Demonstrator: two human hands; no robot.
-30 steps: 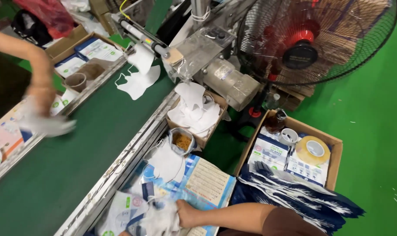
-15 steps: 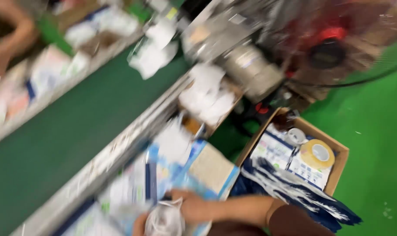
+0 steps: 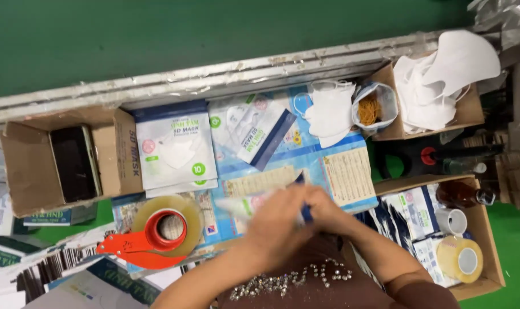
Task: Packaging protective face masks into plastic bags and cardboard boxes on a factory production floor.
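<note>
2 hands meet over the middle of the counter (image 3: 340, 171) right now: your left hand (image 3: 280, 220) and your right hand (image 3: 323, 207) are pressed close together around a flat mask packet (image 3: 240, 205), white with a blue edge, which sticks out to the left of your fingers. Motion blur hides the fingers themselves, so I cannot tell exactly how each one pinches, only that both hands are closed on the packet.

Judging from that, you are working on the packet's open end. To do it well, keep the packet flat and low over the printed sheets, so the contents do not bunch. Hold 1 hand steady as an anchor near the blue edge and let the other do the fine work. Do not squeeze hard in the middle; thin film like this probably creases and slips.

Mind what lies about you. The red tape dispenser (image 3: 157, 234) with its clear roll sits just to the left of your left forearm, and its cutting end could catch a sleeve or the film. 2 more packets (image 3: 177, 146) lie flat beyond your hands, near the metal rail (image 3: 214, 77), and a loose white mask (image 3: 328, 111) lies beside a small bag of rubber bands (image 3: 371, 107). Keep the packet you hold apart from those.
</note>
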